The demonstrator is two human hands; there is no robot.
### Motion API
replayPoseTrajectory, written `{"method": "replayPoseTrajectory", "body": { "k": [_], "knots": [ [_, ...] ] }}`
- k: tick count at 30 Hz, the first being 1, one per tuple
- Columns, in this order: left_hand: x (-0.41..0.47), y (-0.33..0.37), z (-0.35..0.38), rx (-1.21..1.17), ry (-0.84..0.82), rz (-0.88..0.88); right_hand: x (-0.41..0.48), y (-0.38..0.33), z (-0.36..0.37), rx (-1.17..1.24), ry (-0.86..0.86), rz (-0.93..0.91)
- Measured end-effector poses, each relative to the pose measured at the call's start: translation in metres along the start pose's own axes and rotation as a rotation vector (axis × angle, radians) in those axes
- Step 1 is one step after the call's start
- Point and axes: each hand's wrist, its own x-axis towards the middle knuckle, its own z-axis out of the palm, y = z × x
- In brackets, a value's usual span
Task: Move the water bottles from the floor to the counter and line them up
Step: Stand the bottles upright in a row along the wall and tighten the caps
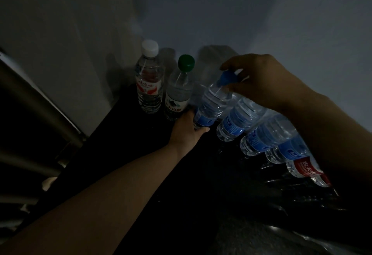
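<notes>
Several clear water bottles stand in a row on a dark counter (124,134) along the wall. At the far end stands a white-capped bottle (149,81) with a red label, then a green-capped bottle (179,91). A blue-capped bottle (213,99) with a blue label comes after it. My left hand (186,130) grips its base and my right hand (259,81) pinches its cap. More blue-label bottles (239,120) and a red-label bottle (306,169) continue the row to the right, partly hidden by my right arm.
The scene is very dim. A pale wall (221,13) rises right behind the bottles. Left of the counter, a light strip and steps or shelves (30,114) drop away into darkness. A glossy dark surface (281,204) lies at the near right.
</notes>
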Motion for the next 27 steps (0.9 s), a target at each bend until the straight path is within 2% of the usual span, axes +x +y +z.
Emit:
{"method": "replayPoseTrajectory", "body": {
  "k": [7,11,16,23,27],
  "knots": [
    [-0.001,0.002,-0.003,0.012,-0.018,0.016,-0.002,0.000,0.005,-0.018,0.068,-0.022],
    [0.000,0.005,0.000,-0.071,0.021,-0.060,-0.002,-0.001,0.008,-0.027,0.098,-0.013],
    [-0.001,0.004,0.006,0.017,0.058,-0.066,-0.001,-0.002,0.010,-0.070,0.122,0.000],
    [0.001,0.001,0.000,0.030,-0.034,-0.021,-0.006,-0.002,0.009,0.010,0.082,-0.005],
    [-0.005,-0.001,0.006,0.072,0.032,-0.031,-0.002,-0.004,0.013,-0.003,0.115,0.014]
  ]
}}
